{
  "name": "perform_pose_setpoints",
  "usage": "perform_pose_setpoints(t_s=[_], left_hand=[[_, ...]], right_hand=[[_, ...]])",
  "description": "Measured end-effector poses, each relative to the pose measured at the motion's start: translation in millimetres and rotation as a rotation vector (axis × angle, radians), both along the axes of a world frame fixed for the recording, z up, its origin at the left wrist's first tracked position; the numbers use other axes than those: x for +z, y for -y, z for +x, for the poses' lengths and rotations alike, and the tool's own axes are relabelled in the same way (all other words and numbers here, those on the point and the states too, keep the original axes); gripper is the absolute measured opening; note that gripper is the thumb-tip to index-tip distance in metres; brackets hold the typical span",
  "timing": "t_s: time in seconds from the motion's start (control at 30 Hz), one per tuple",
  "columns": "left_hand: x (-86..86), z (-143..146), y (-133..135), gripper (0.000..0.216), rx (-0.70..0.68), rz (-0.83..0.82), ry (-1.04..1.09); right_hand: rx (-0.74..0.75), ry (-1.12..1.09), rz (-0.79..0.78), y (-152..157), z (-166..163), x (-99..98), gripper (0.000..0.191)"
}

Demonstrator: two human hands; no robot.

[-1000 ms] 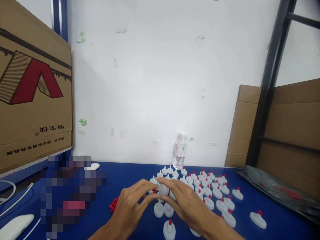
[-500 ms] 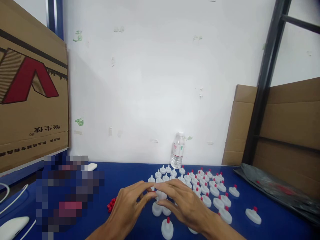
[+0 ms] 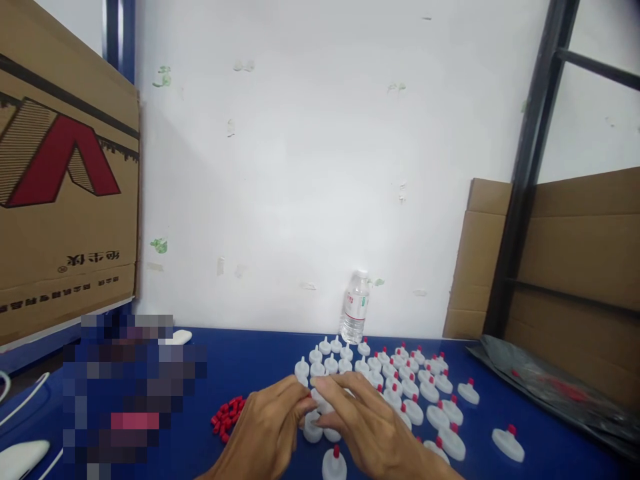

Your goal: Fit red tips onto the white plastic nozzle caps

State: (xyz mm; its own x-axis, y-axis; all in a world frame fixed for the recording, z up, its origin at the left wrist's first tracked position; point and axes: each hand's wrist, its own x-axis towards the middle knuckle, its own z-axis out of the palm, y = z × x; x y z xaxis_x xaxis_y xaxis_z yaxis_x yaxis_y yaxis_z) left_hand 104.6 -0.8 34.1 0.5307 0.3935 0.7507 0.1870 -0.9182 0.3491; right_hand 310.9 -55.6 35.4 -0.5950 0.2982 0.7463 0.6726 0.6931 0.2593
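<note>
Two hands close together, both pinched narrow. Right hand (image 3: pixel 373 423) grips a white nozzle piece (image 3: pixel 321 402) between thumb and fingers, just above the blue table (image 3: pixel 225 363); left hand (image 3: pixel 267 427) meets it with tight fingertips on what looks like a red cap (image 3: pixel 309 395), mostly hidden. Can't tell if the cap is seated on the nozzle.

Handling, judged by look: white piece is thin, light, hollow plastic, fairly stiff but likely to give a little if squeezed; smooth, so it could twist in the fingers. Best hold is the broad body by its sides, nozzle left free. Narrow nozzle seems the weak spot, so push straight, no side load. Cap is tiny, light, maybe rubbery; pinch by its sides, easily dropped.

Around: loose red caps (image 3: pixel 227 415) in a pile beside the left hand; uncapped pieces (image 3: pixel 316 355) beyond the hands; red-tipped pieces (image 3: pixel 451 441) spread to the right; water bottle (image 3: pixel 355 310) near the wall.
</note>
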Motion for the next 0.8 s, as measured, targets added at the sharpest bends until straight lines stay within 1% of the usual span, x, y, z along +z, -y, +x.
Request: perform_pose_setpoints(t_s=[0.1,0.17,0.27,0.33,0.37,0.43,0.53,0.57,0.63,0.73,0.8], left_hand=[[0.3,-2.8,-0.4,0.034,-0.017,0.017,-0.020],[-0.9,-4.7,-2.5,0.034,-0.011,0.073,-0.069],[-1.5,-7.0,-8.9,0.037,0.081,0.209,-0.188],[2.0,-9.4,-14.1,0.038,0.167,0.260,-0.279],[5.3,-11.5,-16.5,0.036,0.203,0.255,-0.325],[13.6,-17.8,-20.0,0.031,0.275,0.188,-0.431],[23.3,-30.4,-22.1,0.031,0.383,0.135,-0.646],[24.0,-34.1,-22.1,0.032,0.406,0.147,-0.723],[21.1,-38.5,-21.8,0.034,0.416,0.185,-0.847],[10.1,-35.4,-19.9,0.036,0.393,0.216,-0.924],[3.6,-28.6,-17.9,0.031,0.357,0.248,-0.969]], right_hand=[[0.007,0.001,-0.011,1.2,0.4,-5.8,0.066],[0.012,-0.001,-0.018,0.8,-1.6,-5.5,0.062],[0.027,-0.011,-0.047,-2.6,-7.7,2.0,0.047],[0.024,-0.028,-0.074,-6.2,-10.2,8.8,0.038],[0.009,-0.039,-0.082,-8.3,-9.7,11.9,0.034],[-0.030,-0.077,-0.095,-12.7,-3.4,16.8,0.026],[-0.133,-0.192,-0.179,-20.8,18.1,20.2,0.011],[-0.182,-0.243,-0.222,-24.0,27.1,20.5,0.011],[-0.294,-0.317,-0.309,-31.2,45.0,20.1,0.017],[-0.401,-0.343,-0.384,-42.2,67.1,17.2,0.027],[-0.440,-0.343,-0.403,-48.4,77.9,14.4,0.032]])
